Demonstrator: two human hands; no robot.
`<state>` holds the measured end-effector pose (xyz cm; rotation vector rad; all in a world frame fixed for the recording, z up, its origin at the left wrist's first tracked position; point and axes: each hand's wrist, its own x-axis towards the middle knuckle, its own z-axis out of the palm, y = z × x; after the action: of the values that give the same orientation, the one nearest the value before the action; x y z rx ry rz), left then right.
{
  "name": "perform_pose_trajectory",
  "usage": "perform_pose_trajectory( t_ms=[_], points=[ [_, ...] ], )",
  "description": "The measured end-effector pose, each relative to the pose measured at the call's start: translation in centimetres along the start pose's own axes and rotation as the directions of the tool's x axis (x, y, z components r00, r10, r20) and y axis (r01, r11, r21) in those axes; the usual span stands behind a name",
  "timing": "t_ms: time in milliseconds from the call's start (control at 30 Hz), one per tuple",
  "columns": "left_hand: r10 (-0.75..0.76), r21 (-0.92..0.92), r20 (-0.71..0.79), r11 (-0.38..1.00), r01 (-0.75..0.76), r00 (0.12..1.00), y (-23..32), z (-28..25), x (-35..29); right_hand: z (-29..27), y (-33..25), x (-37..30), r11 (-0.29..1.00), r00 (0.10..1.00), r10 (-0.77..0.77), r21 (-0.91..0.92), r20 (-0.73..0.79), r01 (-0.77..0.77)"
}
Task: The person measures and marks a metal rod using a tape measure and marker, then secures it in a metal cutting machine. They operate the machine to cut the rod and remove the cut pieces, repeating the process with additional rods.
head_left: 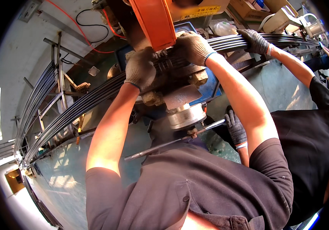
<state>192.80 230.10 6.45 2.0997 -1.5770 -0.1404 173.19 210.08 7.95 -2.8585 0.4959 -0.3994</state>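
My left hand point(140, 69), in a grey knit glove, grips the stack of long dark curved steel leaves point(95, 92) where it passes through an orange press machine point(155, 21). My right hand point(193, 46), gloved too, presses on the same stack just right of the orange head. Below sit rusty clamp blocks point(179, 82) and a shiny metal cylinder point(185, 115). A co-worker on the right holds the stack's far end with one dark gloved hand point(254, 40) and a long steel lever point(172, 142) with the other gloved hand point(235, 128).
A metal rack point(57, 99) with more curved steel strips point(34, 103) stands at the left. Red and black cables point(91, 27) hang on the wall behind. Cardboard boxes point(249, 9) and clutter sit at the upper right. The floor point(61, 176) is greenish concrete.
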Motion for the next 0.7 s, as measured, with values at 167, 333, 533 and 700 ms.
perform_pose_trajectory(
  t_ms=[167, 333, 533, 700],
  points=[
    [-0.017, -0.011, -0.057, 1.0, 0.016, 0.998, 0.3, 0.0, -0.4, 0.1, 0.1, 0.6, 0.998, 1.0, 0.017, -0.056, -0.008, -0.018],
    [0.003, -0.058, -0.087, 0.998, -0.009, 0.996, 1.7, -0.8, -1.6, -1.5, 0.2, -0.4, 0.995, 0.992, -0.053, -0.089, -0.115, 0.043],
    [0.034, -0.041, -0.089, 0.998, -0.037, 0.995, 2.4, -1.1, -1.9, -2.2, -2.0, -0.4, 0.963, 0.998, 0.052, -0.266, 0.029, -0.042],
    [-0.088, -0.037, -0.122, 0.996, 0.084, 0.989, 1.9, -0.6, -2.4, -2.6, -2.2, -0.5, 0.955, 0.993, 0.109, -0.283, 0.048, -0.091]
  ],
)
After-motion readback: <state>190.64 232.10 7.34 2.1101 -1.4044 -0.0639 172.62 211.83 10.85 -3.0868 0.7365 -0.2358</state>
